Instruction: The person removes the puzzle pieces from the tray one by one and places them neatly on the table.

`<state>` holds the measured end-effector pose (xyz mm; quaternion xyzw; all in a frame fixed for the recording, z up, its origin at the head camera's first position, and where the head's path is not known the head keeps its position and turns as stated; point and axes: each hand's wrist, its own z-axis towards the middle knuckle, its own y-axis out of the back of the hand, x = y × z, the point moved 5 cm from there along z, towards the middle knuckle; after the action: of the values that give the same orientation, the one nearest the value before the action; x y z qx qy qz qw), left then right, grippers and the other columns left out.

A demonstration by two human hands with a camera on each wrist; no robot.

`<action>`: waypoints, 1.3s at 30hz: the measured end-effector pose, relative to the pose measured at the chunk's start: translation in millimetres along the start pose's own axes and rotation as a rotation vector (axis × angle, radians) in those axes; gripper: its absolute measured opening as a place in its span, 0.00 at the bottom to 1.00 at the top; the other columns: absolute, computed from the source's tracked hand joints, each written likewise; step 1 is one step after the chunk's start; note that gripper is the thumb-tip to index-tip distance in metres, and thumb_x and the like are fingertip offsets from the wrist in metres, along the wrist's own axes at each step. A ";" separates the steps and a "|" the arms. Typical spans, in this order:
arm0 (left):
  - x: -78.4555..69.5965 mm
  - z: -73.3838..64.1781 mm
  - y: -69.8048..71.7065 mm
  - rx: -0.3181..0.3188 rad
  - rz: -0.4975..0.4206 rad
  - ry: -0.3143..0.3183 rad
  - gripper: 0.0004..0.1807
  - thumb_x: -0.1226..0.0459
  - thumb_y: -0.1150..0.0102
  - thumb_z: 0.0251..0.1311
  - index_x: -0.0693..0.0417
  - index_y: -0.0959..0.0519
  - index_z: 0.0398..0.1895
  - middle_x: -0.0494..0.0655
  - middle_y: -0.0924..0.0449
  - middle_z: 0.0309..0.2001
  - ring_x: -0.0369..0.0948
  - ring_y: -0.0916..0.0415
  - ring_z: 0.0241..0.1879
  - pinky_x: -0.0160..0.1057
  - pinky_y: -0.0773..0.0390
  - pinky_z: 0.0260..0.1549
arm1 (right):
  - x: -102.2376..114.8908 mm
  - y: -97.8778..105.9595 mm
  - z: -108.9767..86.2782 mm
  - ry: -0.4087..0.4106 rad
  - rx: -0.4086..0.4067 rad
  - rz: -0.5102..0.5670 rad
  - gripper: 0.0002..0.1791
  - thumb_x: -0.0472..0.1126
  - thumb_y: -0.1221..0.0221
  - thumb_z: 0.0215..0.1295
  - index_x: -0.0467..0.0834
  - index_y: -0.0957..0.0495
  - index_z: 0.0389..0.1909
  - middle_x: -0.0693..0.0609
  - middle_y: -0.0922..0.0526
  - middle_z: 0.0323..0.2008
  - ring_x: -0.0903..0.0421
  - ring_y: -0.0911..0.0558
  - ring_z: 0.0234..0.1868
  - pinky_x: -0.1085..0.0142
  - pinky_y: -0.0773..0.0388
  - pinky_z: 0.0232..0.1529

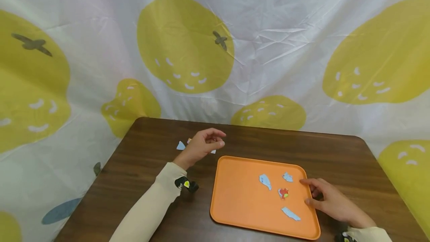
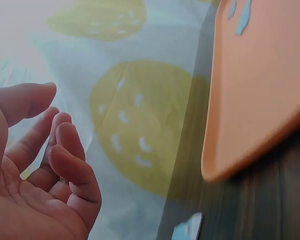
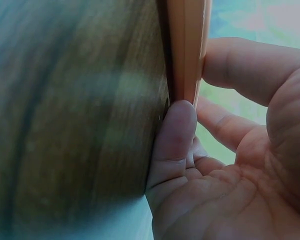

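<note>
My left hand [image 1: 201, 145] hovers over the table beyond the tray's left end, fingers loosely curved and nothing between them. Beside and partly behind it lie several small flat pieces, among them a light blue one [image 1: 180, 145]. An orange tray [image 1: 242, 212] sits in front. Thumb and forefinger of my right hand [image 1: 330, 199] rest on its right rim; the right wrist view shows the other fingers low along its outer wall. On the tray lie irregular printed pieces: a pale blue curved one [image 1: 265, 181], a jagged blue one [image 1: 287, 176], a red-and-green one [image 1: 283, 193] and a blue strip [image 1: 290, 213].
All this is on a dark brown wooden table [image 1: 336, 160] with rounded back corners. A white cloth [image 1: 268, 62] with large yellow fruit prints hangs right behind it. Black wrist cameras [image 1: 186, 184] are strapped at both sleeves.
</note>
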<state>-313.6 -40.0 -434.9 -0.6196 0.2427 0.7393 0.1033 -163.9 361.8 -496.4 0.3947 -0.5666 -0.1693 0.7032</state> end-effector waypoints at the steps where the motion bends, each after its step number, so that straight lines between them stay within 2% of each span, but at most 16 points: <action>1: -1.8 1.8 -4.9 0.006 0.002 -0.008 0.16 0.62 0.31 0.69 0.54 0.17 0.58 0.45 0.17 0.43 0.41 0.20 0.39 0.32 0.24 0.32 | 0.1 0.4 0.5 -0.002 0.004 0.000 0.28 0.38 0.28 0.65 0.34 0.22 0.63 0.49 0.22 0.43 0.69 0.26 0.38 0.70 0.25 0.37; 6: -5.7 9.7 -31.9 0.051 -0.009 -0.036 0.17 0.64 0.31 0.69 0.56 0.17 0.58 0.47 0.17 0.44 0.39 0.20 0.40 0.33 0.20 0.40 | 0.2 0.7 1.8 -0.013 0.031 0.012 0.28 0.39 0.28 0.66 0.33 0.23 0.64 0.48 0.22 0.44 0.69 0.26 0.39 0.70 0.24 0.38; 11: -0.9 16.3 -55.6 0.083 -0.030 -0.038 0.16 0.64 0.31 0.68 0.57 0.17 0.58 0.48 0.17 0.42 0.38 0.21 0.38 0.32 0.20 0.40 | 1.3 0.6 2.4 -0.021 0.037 0.016 0.28 0.40 0.28 0.67 0.34 0.23 0.64 0.48 0.22 0.44 0.68 0.26 0.38 0.70 0.24 0.38; 19: 10.6 22.0 -82.6 0.105 0.055 -0.021 0.18 0.62 0.29 0.68 0.57 0.16 0.57 0.47 0.16 0.44 0.36 0.21 0.38 0.32 0.22 0.40 | 2.1 0.1 2.1 -0.022 0.037 0.009 0.28 0.40 0.28 0.67 0.34 0.23 0.64 0.48 0.22 0.45 0.68 0.26 0.39 0.70 0.24 0.38; 21: 14.9 24.6 -89.2 0.119 0.070 -0.020 0.18 0.62 0.29 0.68 0.59 0.16 0.58 0.46 0.16 0.43 0.35 0.21 0.38 0.31 0.22 0.38 | 1.1 0.4 1.6 -0.030 0.039 0.007 0.29 0.40 0.28 0.67 0.34 0.23 0.65 0.47 0.22 0.46 0.69 0.26 0.39 0.70 0.24 0.38; 23: 19.2 26.3 -96.1 0.139 0.077 -0.008 0.19 0.63 0.29 0.67 0.60 0.16 0.58 0.44 0.16 0.42 0.35 0.22 0.36 0.32 0.22 0.32 | 0.2 0.7 1.3 -0.036 0.042 0.006 0.29 0.39 0.28 0.67 0.34 0.24 0.65 0.47 0.22 0.46 0.69 0.26 0.39 0.70 0.24 0.38; 26: 23.4 27.6 -106.5 0.189 0.092 0.018 0.19 0.63 0.28 0.66 0.58 0.16 0.58 0.41 0.17 0.41 0.34 0.23 0.33 0.34 0.25 0.22 | 0.1 1.6 1.7 -0.035 0.044 0.003 0.29 0.39 0.28 0.67 0.34 0.24 0.66 0.48 0.22 0.47 0.69 0.26 0.39 0.69 0.24 0.38; 28: 24.0 28.0 -113.0 0.232 0.136 0.033 0.20 0.62 0.26 0.65 0.56 0.15 0.58 0.40 0.16 0.43 0.33 0.23 0.33 0.34 0.25 0.20 | 0.4 1.9 1.9 -0.033 0.043 0.001 0.29 0.39 0.28 0.67 0.34 0.24 0.66 0.48 0.21 0.47 0.69 0.26 0.39 0.69 0.23 0.38; 33: 22.8 28.9 -126.5 0.339 0.257 0.064 0.23 0.59 0.24 0.63 0.51 0.15 0.60 0.42 0.13 0.53 0.29 0.18 0.41 0.31 0.18 0.33 | 1.2 2.4 1.9 -0.041 0.046 -0.001 0.30 0.39 0.28 0.67 0.34 0.24 0.66 0.48 0.21 0.47 0.69 0.25 0.39 0.69 0.23 0.38; 37: 26.8 29.5 -134.6 0.401 0.317 0.055 0.24 0.60 0.25 0.63 0.49 0.15 0.62 0.40 0.13 0.59 0.30 0.17 0.44 0.30 0.18 0.42 | 1.0 1.3 1.5 -0.047 0.044 -0.002 0.29 0.39 0.28 0.67 0.34 0.24 0.66 0.48 0.21 0.47 0.68 0.25 0.39 0.69 0.24 0.38; 39: 28.8 28.5 -137.9 0.422 0.350 0.050 0.24 0.59 0.25 0.63 0.47 0.15 0.63 0.37 0.14 0.60 0.32 0.18 0.50 0.31 0.19 0.49 | 1.2 -0.1 1.2 -0.043 0.040 -0.002 0.29 0.39 0.28 0.67 0.34 0.24 0.66 0.48 0.21 0.46 0.68 0.25 0.39 0.69 0.23 0.38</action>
<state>-281.8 88.3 -491.3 -0.5512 0.4972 0.6634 0.0947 -164.6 360.4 -495.6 0.4055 -0.5845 -0.1671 0.6826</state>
